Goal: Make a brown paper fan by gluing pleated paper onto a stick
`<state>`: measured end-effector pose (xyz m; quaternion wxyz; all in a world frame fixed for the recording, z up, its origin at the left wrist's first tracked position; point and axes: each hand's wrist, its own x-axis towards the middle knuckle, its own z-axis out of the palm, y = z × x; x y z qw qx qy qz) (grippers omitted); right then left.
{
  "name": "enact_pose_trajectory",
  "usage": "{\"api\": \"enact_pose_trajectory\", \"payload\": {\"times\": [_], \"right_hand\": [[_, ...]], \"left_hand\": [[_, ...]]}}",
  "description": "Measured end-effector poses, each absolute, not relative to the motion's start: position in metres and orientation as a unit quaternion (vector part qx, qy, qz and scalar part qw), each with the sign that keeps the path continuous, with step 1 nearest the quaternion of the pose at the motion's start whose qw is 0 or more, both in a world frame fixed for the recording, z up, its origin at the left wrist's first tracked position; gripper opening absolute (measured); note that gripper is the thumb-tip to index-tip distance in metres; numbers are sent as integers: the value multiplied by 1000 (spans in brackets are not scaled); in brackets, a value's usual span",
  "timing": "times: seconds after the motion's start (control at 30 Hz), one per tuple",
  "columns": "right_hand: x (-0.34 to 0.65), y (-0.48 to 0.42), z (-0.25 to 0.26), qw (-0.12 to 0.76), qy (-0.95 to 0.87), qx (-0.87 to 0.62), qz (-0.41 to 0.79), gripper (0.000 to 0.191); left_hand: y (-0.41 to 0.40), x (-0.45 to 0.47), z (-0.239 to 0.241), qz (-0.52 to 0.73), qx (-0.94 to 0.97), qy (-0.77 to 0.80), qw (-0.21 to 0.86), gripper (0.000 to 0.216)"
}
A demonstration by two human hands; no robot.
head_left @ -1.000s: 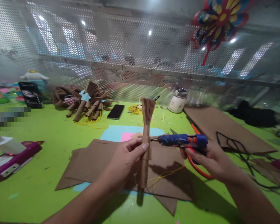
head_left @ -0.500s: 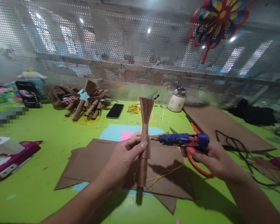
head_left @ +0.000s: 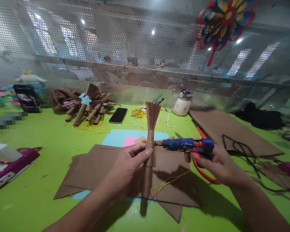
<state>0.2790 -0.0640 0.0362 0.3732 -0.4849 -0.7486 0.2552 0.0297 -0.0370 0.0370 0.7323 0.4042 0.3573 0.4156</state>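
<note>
My left hand (head_left: 131, 164) pinches a small brown paper broom (head_left: 148, 180) upright, its pleated end fanned out at the top and a paper band around its middle. In my right hand (head_left: 219, 164) is a blue hot glue gun (head_left: 183, 144), pointed left. Its nozzle is at the right side of the band, touching or very close to it. Beneath lie brown paper sheets (head_left: 91, 170) and yellow string (head_left: 170, 181). Red-handled scissors (head_left: 204, 175) lie partly hidden behind the glue gun.
Several finished paper brooms (head_left: 81, 114) lie at the back left, beside a phone (head_left: 118, 115). A white bottle (head_left: 182, 104) stands at the back. To the right are a large brown sheet (head_left: 232, 132) and a black cord (head_left: 253, 158); a purple power strip (head_left: 16, 169) is at left.
The view has shifted slightly. Both hands keep nearly the same pose, with the glue gun's nozzle still at the band and the broom still upright.
</note>
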Motion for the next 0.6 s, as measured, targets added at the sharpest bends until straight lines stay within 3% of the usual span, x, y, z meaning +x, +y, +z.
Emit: {"api": "enact_pose_trajectory", "payload": {"times": [0.6], "right_hand": [[289, -70, 33, 354, -764, -474, 258, 20]], "left_hand": [[-33, 27, 31, 406, 414, 340, 740, 29]]}}
